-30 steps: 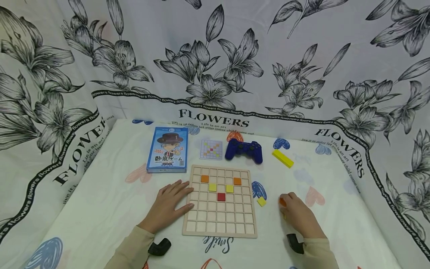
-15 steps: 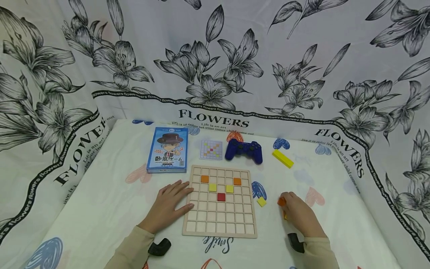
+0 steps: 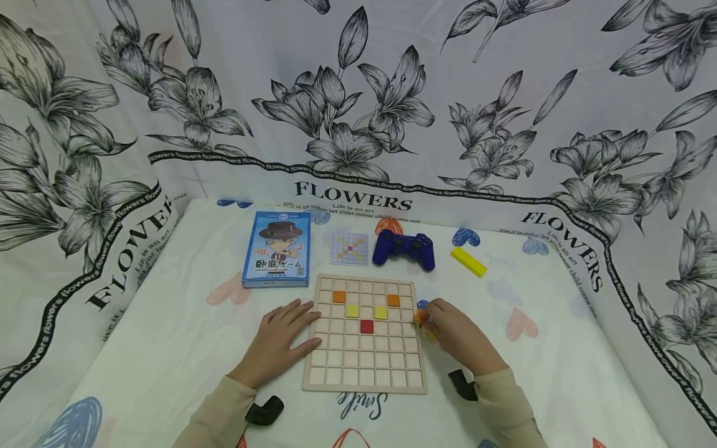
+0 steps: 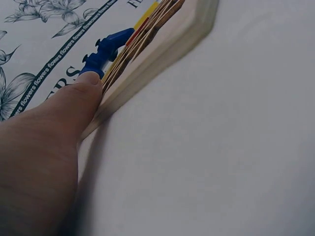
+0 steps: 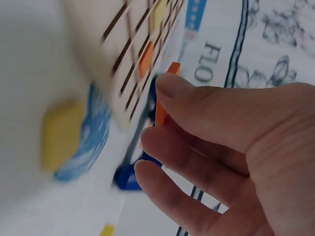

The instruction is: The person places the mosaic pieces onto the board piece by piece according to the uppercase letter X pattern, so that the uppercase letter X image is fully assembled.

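A wooden grid board [image 3: 350, 358] lies in the middle of the table. On it sit a red square tile [image 3: 366, 326], two orange tiles, one of them a left orange tile [image 3: 338, 297], and two yellow tiles, one of them a right yellow tile [image 3: 380, 313]. My left hand [image 3: 277, 341] rests with straight fingers at the board's left edge. My right hand [image 3: 462, 336] is beside the board's right edge, pinching an orange tile [image 5: 161, 112] between thumb and finger. Under it, on the cloth, a loose yellow tile [image 5: 64, 135] shows blurred in the right wrist view and mostly hidden in the head view.
Behind the board are a blue game box [image 3: 277, 249], a small pattern card [image 3: 350, 248], a blue game controller [image 3: 403, 250] and a yellow bar [image 3: 468, 262]. A flower-printed cloth hangs at the back and left.
My right hand has moved left with the orange tile, from the cloth at the right to the board's right edge. The left hand keeps its place on the board.
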Action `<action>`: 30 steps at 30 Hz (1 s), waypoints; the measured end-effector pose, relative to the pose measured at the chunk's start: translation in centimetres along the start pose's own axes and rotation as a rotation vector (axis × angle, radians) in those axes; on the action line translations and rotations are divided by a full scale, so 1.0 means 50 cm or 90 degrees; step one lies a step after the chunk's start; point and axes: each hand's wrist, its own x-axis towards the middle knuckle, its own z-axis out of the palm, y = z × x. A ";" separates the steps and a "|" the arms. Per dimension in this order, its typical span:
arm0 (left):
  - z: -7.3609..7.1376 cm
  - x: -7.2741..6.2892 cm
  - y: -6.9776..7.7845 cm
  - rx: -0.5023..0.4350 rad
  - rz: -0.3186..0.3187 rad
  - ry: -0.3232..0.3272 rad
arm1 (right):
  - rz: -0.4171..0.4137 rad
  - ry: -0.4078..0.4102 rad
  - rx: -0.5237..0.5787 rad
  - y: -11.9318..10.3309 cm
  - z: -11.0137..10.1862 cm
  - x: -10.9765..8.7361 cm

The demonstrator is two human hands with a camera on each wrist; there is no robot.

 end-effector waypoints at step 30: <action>-0.003 0.001 -0.003 -0.003 -0.012 -0.028 | -0.206 -0.073 -0.009 -0.173 0.085 0.095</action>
